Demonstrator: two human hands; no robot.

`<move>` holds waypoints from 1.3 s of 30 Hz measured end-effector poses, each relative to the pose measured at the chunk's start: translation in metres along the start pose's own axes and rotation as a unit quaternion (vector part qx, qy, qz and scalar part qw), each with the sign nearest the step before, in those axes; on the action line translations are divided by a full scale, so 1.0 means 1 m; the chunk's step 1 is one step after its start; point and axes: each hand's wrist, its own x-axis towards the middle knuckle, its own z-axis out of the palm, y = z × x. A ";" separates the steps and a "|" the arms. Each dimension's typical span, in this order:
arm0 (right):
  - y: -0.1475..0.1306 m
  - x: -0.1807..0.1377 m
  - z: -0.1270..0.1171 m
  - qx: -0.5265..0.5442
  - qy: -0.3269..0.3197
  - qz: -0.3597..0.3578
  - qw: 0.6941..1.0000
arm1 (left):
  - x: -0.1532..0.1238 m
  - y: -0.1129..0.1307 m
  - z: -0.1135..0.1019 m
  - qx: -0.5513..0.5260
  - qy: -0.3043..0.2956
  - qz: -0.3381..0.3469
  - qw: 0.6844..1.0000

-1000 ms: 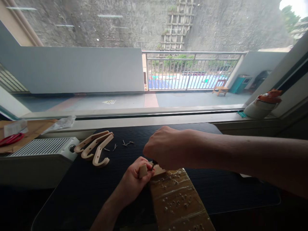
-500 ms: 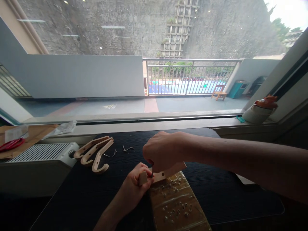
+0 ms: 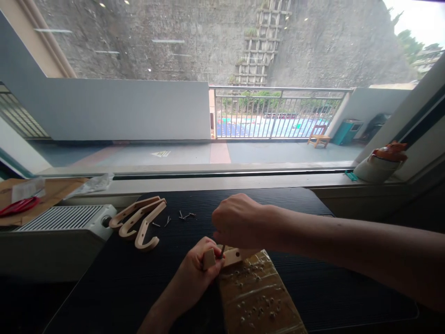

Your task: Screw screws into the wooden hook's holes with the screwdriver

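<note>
My left hand [image 3: 203, 263] is closed around the curved end of a wooden hook [image 3: 232, 258], pressing it on a tape-wrapped block [image 3: 260, 304] pitted with small holes. Above it my right hand [image 3: 236, 220] is closed in a fist around a screwdriver [image 3: 223, 252]; its handle is hidden in the fist, and the thin shaft points down to the hook beside my left fingertips. A dark hole shows in the hook's flat part. Whether a screw sits under the tip is hidden by my fingers.
Three more wooden hooks [image 3: 146, 227] lie on the black table [image 3: 114, 287] at the left, with several screws [image 3: 186, 215] beside them. Beyond are a radiator [image 3: 66, 218], red scissors [image 3: 21, 206] and a plastic bag [image 3: 93, 184]. A pot [image 3: 378, 162] stands on the windowsill.
My right fist has tilted and turned over the hook, and the screwdriver's shaft now leans more. My left hand keeps its hold. The whole view has shifted slightly.
</note>
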 end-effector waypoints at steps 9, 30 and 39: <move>-0.011 -0.003 -0.005 0.009 -0.025 -0.129 0.991 | 0.000 -0.001 0.001 -0.055 -0.017 -0.063 0.996; -0.008 -0.004 -0.003 -0.016 -0.027 -0.101 0.994 | 0.003 0.001 0.001 -0.036 -0.009 -0.075 0.996; -0.007 -0.009 -0.015 -0.029 -0.068 -0.097 0.993 | 0.000 -0.001 0.001 -0.026 -0.006 -0.056 0.998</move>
